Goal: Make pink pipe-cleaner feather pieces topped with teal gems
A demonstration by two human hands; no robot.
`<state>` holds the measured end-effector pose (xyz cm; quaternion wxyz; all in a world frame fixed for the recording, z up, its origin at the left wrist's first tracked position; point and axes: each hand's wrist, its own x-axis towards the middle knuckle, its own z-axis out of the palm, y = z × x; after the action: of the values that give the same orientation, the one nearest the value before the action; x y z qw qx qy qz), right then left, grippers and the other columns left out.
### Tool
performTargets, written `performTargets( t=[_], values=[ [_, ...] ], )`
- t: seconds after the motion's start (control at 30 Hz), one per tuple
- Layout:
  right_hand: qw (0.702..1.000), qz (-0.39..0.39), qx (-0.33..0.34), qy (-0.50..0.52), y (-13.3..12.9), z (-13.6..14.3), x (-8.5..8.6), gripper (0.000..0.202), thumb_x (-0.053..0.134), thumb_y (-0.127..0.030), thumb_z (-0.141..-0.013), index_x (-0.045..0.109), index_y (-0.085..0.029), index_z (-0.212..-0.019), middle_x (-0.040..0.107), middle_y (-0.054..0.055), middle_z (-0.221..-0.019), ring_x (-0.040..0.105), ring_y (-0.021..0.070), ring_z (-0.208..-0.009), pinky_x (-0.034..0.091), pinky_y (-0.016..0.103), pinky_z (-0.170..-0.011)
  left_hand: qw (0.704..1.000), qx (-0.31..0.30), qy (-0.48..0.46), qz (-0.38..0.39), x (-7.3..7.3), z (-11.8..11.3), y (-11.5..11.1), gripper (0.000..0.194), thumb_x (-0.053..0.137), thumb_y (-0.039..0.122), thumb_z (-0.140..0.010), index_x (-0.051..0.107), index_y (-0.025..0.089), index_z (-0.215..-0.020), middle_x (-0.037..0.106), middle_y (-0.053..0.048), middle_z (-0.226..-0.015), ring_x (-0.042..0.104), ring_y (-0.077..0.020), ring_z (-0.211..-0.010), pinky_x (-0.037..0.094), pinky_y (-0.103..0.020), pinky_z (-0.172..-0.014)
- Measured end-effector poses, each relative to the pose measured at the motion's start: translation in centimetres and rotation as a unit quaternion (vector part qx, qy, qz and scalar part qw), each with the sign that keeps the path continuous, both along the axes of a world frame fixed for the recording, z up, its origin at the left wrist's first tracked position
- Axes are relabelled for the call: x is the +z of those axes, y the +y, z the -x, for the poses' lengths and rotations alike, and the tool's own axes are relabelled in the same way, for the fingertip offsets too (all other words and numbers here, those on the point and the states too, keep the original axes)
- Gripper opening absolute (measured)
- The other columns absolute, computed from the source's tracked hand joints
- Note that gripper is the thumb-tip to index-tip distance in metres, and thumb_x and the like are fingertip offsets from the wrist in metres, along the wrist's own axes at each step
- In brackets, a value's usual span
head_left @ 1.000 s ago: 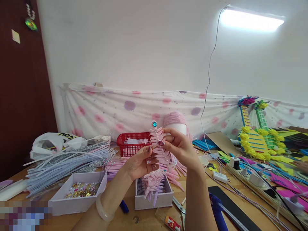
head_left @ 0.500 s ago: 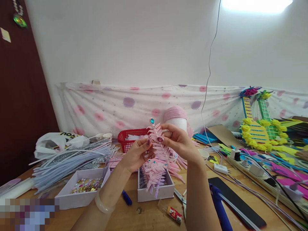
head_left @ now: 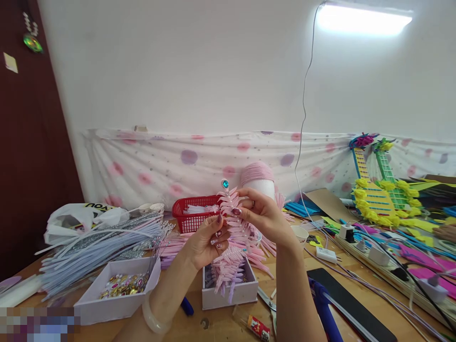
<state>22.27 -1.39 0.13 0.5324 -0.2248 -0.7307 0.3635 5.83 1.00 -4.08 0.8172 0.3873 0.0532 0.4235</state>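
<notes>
A pink feather-shaped ornament [head_left: 238, 228], with pearl-like beads along it and a round blue gem [head_left: 225, 184] at its top, is held up in front of me. My right hand [head_left: 265, 216] pinches its upper part between thumb and fingers. From the other side, my left hand [head_left: 208, 240] closes thumb against fingers at the ornament's left edge; the exact contact point is hidden. Below, more pink beaded ornament parts [head_left: 226, 270] hang over or lie in a white box [head_left: 230, 299]; whether they join the held one I cannot tell.
An open white box [head_left: 103, 304] of gems stands left, by silver-white pipe cleaners [head_left: 103, 251]. Behind are a red basket [head_left: 190, 222] and pink yarn [head_left: 257, 172]. Scissors [head_left: 268, 300], a lighter [head_left: 258, 327], a blue glue gun [head_left: 326, 308] and a power strip [head_left: 377, 266] lie right.
The camera view has shifted slightly, showing more of the lamp. My left fingers have spread a little lower along the ornament's edge. Both hands stay at the ornament.
</notes>
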Motion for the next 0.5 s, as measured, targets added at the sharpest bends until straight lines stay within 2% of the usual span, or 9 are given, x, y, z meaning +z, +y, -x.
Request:
performTargets(
  t=[0.27,0.5],
  values=[
    [0.999,-0.014,-0.041,0.003,-0.21,0.41,0.37,0.034,0.070,-0.040,-0.083,0.058,-0.018,-0.105,0.055,-0.005,-0.062,0.045,0.0068,-0.050,0.038,0.018,-0.043,0.997,0.013,-0.057,0.048,-0.02,-0.38,-0.23,0.025,0.080,0.011,-0.071,0.057,0.012,-0.061,0.040,0.010,-0.046,0.029,0.0023,-0.032,0.028,-0.006,-0.032],
    [0.998,-0.028,-0.047,0.007,-0.25,0.59,0.31,0.031,0.070,-0.036,-0.083,0.059,-0.018,-0.106,0.057,-0.005,-0.064,0.046,0.0064,-0.051,0.038,0.017,-0.044,0.994,0.020,-0.063,0.092,0.49,0.02,-0.24,0.021,0.075,0.001,-0.070,0.058,0.010,-0.062,0.042,0.009,-0.048,0.033,0.0028,-0.032,0.026,-0.005,-0.031]
  ],
)
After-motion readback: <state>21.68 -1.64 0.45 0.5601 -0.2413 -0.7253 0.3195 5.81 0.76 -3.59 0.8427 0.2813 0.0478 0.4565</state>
